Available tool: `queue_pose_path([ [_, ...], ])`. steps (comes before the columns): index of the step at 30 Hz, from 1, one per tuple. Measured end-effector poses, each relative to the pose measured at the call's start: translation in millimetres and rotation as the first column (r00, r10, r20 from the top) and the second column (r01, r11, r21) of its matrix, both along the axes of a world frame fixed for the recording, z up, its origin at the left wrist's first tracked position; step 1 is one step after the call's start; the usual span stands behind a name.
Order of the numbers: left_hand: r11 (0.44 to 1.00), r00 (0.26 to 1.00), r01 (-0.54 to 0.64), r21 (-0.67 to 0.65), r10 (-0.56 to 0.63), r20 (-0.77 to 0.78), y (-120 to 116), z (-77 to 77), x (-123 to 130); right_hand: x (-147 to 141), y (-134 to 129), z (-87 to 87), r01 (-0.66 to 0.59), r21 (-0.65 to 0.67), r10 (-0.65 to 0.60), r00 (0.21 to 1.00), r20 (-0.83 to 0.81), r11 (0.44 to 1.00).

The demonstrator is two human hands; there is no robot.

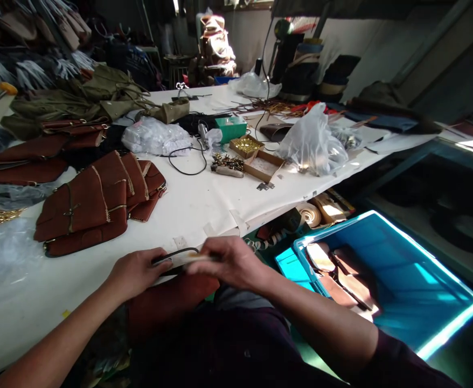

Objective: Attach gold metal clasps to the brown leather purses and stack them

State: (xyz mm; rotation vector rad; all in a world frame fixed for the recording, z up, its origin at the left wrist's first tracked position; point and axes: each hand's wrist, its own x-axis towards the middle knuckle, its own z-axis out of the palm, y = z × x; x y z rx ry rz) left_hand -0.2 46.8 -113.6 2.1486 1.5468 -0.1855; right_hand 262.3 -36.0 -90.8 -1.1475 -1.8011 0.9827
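While the left hand (137, 274) pinches a dark-edged, reddish-brown piece (169, 299) beside the white surface (192, 202), the right hand (232, 264) blurs nearby, its grip unclear.

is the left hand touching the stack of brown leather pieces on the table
Apart. The head view shows a strip of white tabletop between the left hand and the stack of brown leather pieces.

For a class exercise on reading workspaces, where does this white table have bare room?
The widest bare patch of white table lies between the brown leather stack and the open cardboard box. Another lies between that stack and the left forearm. Behind, it is crowded with olive fabric, a green box and plastic bags.
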Motion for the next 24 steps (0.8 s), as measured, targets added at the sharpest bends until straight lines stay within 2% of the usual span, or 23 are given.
queue_pose_path([
  [1, 1.0, 1.0, 0.0, 0.01, 0.0, -0.004, 0, -4.6, -3, 21, -4, -16.3, 0.222, -0.121, -0.228, 0.973, -0.037, 0.968],
  [2, 1.0, 1.0, 0.004, 0.021, -0.004, -0.016, 0, -9.1, -6, 41, -7, -34.4, 0.397, -0.214, -0.416, 0.908, -0.054, 0.893],
  [3, 1.0, 1.0, 0.014, 0.028, -0.013, -0.027, 1, -13.0, -8, 61, -11, -53.1, 0.534, -0.262, -0.564, 0.825, -0.049, 0.804],
  [4, 0.999, 0.999, 0.019, 0.033, -0.018, -0.029, 0, -15.9, -9, 79, -14, -70.9, 0.616, -0.291, -0.653, 0.756, -0.041, 0.732],
  [6, 0.999, 1.0, 0.021, 0.033, -0.02, -0.024, -1, -17.5, -11, 106, -19, -101.0, 0.7, -0.33, -0.748, 0.663, -0.027, 0.633],
  [8, 1.0, 1.0, 0.013, 0.026, -0.013, -0.018, -3, -13.6, -11, 121, -18, -122.2, 0.722, -0.359, -0.778, 0.628, -0.017, 0.591],
  [10, 1.0, 1.0, 0.006, 0.015, -0.006, 0.007, -7, -5.9, -11, 128, -10, -135.9, 0.724, -0.381, -0.785, 0.62, -0.005, 0.574],
  [15, 0.998, 0.989, -0.05, -0.048, 0.056, 0.136, -21, 13.4, -9, 134, 18, -152.5, 0.683, -0.466, -0.759, 0.65, 0.036, 0.562],
  [19, 0.999, 0.984, -0.04, -0.036, 0.046, 0.171, -29, 22.8, 5, 141, 18, -149.1, 0.671, -0.501, -0.742, 0.666, 0.082, 0.547],
  [20, 1.0, 0.983, -0.019, -0.019, 0.022, 0.185, -30, 24.8, 10, 143, 14, -145.8, 0.702, -0.484, -0.762, 0.639, 0.104, 0.523],
  [22, 1.0, 0.973, 0.021, 0.012, -0.024, 0.23, -30, 28.5, 22, 141, 3, -137.0, 0.812, -0.373, -0.842, 0.525, 0.129, 0.449],
  [23, 0.999, 0.967, 0.032, 0.018, -0.036, 0.253, -29, 30.0, 28, 137, -4, -131.6, 0.848, -0.299, -0.868, 0.485, 0.103, 0.438],
  [24, 0.999, 0.96, 0.039, 0.014, -0.042, 0.277, -28, 31.3, 34, 129, -12, -125.7, 0.844, -0.239, -0.862, 0.504, 0.05, 0.48],
])
